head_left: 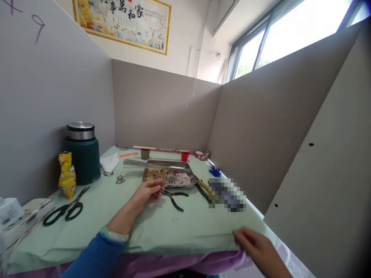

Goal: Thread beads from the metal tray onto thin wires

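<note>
My left hand is closed in a pinch over the front edge of a metal tray; what its fingertips hold is too small to make out. Gold, white and red beads lie in the tray, and a bundle of thin wires rests across its back left. Just right of my left hand are pliers with dark handles, lying spread on the green cloth. My right hand is at the table's front right edge, blurred, its fingers curled and their tips unclear.
Black scissors, a yellow packet and a dark green flask are on the left. Yellow-green handled pliers lie right of the tray. Behind it are a brown cup and red cup. Partition walls enclose the table.
</note>
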`<state>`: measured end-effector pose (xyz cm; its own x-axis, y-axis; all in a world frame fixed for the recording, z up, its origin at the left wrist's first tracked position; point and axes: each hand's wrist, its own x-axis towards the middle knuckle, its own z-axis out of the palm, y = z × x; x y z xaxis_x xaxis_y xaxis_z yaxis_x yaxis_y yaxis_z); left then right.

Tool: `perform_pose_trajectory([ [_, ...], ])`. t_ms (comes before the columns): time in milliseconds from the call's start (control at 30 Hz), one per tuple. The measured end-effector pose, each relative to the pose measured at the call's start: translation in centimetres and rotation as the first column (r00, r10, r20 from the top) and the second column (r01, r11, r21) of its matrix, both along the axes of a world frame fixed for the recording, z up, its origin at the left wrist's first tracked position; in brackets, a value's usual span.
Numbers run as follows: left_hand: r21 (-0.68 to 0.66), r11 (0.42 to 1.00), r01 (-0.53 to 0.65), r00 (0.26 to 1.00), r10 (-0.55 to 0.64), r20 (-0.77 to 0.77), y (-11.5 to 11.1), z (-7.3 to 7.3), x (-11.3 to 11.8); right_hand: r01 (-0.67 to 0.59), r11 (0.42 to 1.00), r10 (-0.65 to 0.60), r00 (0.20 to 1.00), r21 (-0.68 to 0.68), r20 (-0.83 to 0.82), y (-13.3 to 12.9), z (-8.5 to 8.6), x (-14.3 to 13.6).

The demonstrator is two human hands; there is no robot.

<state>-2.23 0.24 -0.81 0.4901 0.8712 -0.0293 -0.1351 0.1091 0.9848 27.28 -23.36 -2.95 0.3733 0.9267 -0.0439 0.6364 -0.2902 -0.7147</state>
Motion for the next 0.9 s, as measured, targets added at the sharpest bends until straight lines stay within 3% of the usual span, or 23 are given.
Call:
perform_pose_trajectory([
  [33, -0.003, 1.000, 0.005, 1.000, -0.005, -0.003, 0.1, -0.1, 0.0, 0.112, 0.979, -0.140, 0.977, 0.167, 0.160, 1.8, 0.4, 0.8],
  [100, -0.013, 1.000, 0.012, 1.000, -0.012, -0.012, 0.2, -0.3, 0.1, 0.164, 0.908, -0.319, 0.867, 0.386, 0.383, 5.1, 0.8, 2.7],
  [200, -0.023, 1.000, 0.005, 1.000, -0.005, -0.021, 0.3, -0.5, 0.1, 0.191, 0.935, -0.330, 0.782, 0.300, 0.530, 8.1, 0.7, 5.5],
  [367, -0.039, 0.999, -0.006, 1.000, 0.005, -0.020, 0.2, -0.4, 0.3, 0.239, 0.971, -0.208, 0.842, 0.001, 0.497, 9.3, 0.2, 7.5],
  [500, -0.052, 0.998, -0.023, 0.999, 0.022, -0.026, 0.1, -0.3, 0.3, 0.225, 0.972, -0.163, 0.841, -0.060, 0.516, 9.9, 0.6, 7.7],
  [633, -0.056, 0.998, -0.025, 0.999, 0.023, -0.030, 0.1, -0.4, 0.2, 0.194, 0.981, -0.160, 0.797, 0.003, 0.582, 10.3, 0.6, 7.8],
  [800, -0.058, 0.998, -0.028, 0.999, 0.026, -0.027, 0.1, -0.3, 0.3, 0.066, 0.964, -0.241, 0.625, 0.258, 0.743, 10.1, 0.3, 7.1],
  [900, -0.060, 0.998, -0.029, 0.999, 0.027, -0.031, 0.1, -0.2, 0.3, 0.016, 0.945, -0.279, 0.566, 0.327, 0.776, 10.1, 0.0, 6.9],
])
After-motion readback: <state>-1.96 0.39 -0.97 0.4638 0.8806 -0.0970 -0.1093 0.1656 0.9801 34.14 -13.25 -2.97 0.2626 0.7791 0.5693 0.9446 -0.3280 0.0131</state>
